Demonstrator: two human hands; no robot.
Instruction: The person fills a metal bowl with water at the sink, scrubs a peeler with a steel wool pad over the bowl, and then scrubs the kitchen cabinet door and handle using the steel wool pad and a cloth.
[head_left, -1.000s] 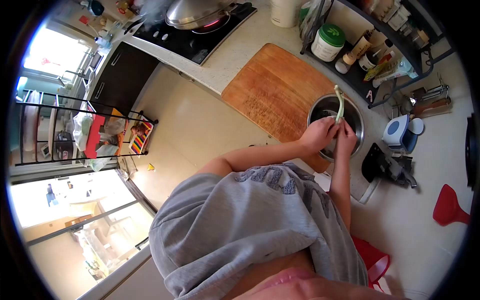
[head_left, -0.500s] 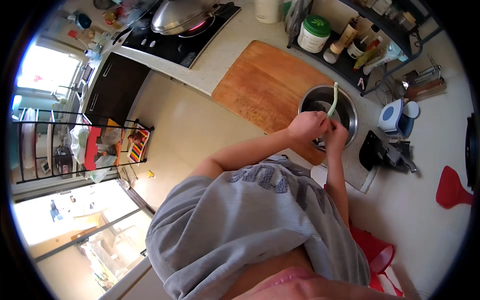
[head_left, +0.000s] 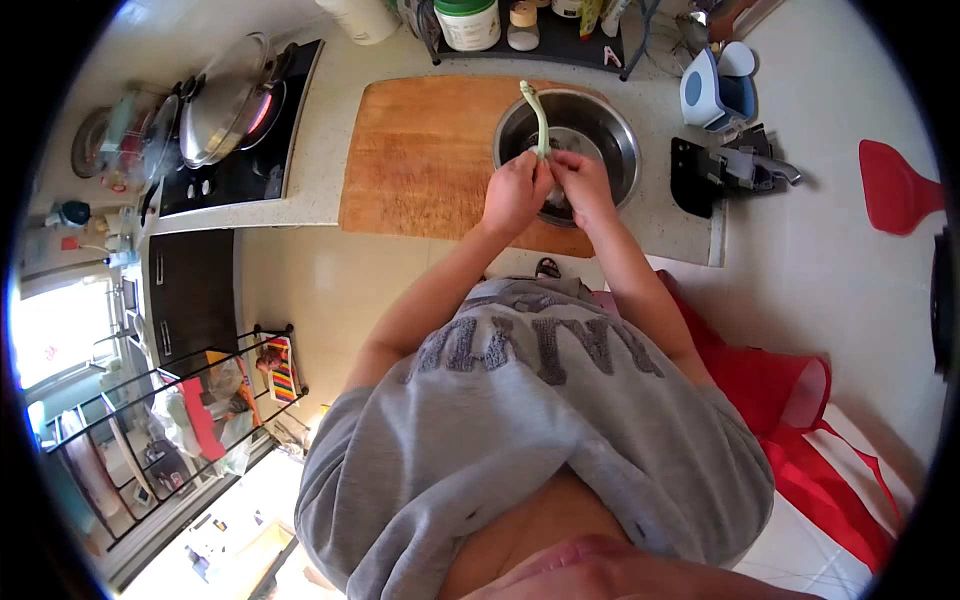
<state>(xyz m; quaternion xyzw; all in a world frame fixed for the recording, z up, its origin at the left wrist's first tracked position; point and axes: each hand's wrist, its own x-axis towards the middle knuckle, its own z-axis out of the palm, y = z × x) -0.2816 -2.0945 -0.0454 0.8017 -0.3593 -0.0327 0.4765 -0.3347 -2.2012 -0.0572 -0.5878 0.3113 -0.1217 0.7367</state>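
A pale green stalk [head_left: 542, 122] with a slightly curved top stands up between my hands, over a stainless steel bowl [head_left: 627, 140]. My left hand [head_left: 514, 194] is closed around its lower part. Pressed against it from the other side, the fingers of my right hand [head_left: 584, 184] pinch the same stalk low down. Something whitish shows just below the fingers, too hidden to make out. The bowl sits at the right end of a wooden cutting board [head_left: 430, 145], and its contents are mostly covered by my hands.
Left of the board, a lidded metal wok [head_left: 222, 105] stands on the black stove [head_left: 235, 180], with a red glow beneath. Behind the bowl is a rack [head_left: 560, 55] with jars. To the right are a blue-white holder [head_left: 705, 90] and a knife block [head_left: 735, 165].
My view has turned, so the counter, bowl and board appear higher and further left. Both hands keep holding the stalk over the bowl.
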